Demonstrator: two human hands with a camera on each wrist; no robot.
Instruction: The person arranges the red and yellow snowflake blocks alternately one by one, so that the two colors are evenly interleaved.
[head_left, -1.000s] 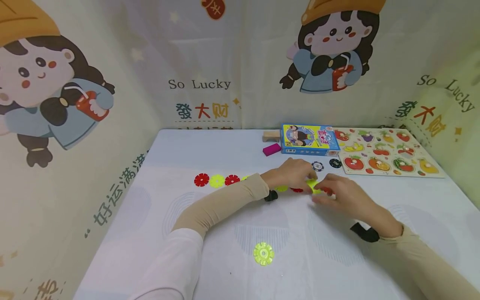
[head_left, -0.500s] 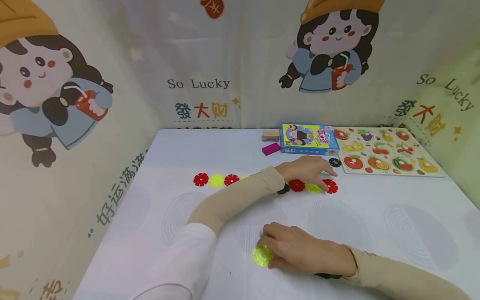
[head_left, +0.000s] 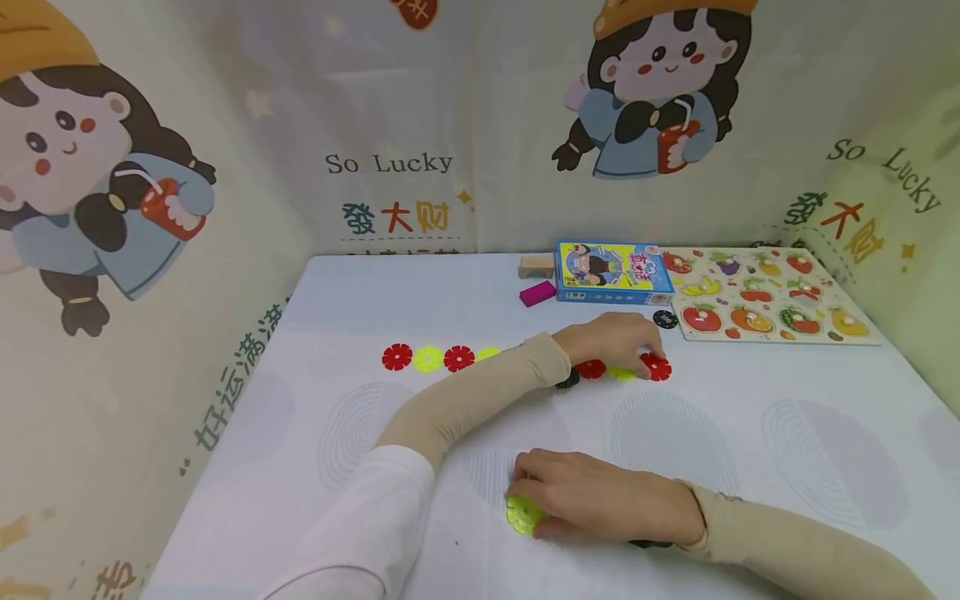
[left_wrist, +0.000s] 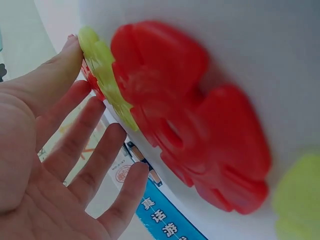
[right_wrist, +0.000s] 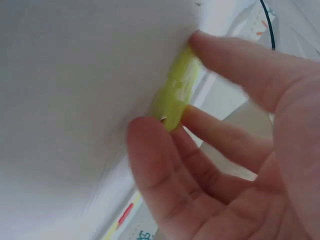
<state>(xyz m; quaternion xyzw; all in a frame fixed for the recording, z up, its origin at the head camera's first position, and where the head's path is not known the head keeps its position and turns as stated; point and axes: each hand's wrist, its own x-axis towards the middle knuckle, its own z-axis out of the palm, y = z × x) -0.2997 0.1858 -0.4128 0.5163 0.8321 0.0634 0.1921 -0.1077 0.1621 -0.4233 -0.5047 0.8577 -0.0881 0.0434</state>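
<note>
Since a second ago the right hand (head_left: 600, 500) has left the far chain and now pinches the loose yellow-green snowflake disc (head_left: 522, 514) near the desk's (head_left: 750, 433) front edge, fingers (right_wrist: 165, 170) curled round its rim. Farther back, the left hand (head_left: 611, 340), fingers spread, steadies the red-and-yellow chain's (head_left: 622, 371) right end

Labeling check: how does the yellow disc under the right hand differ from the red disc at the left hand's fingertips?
The yellow disc lies alone near the table's front edge; the red disc ends a row of red and yellow discs. The right hand pinches the yellow disc; the left hand only touches the red disc with straight fingers. Both are flat, notched, flower-shaped pieces.
</note>
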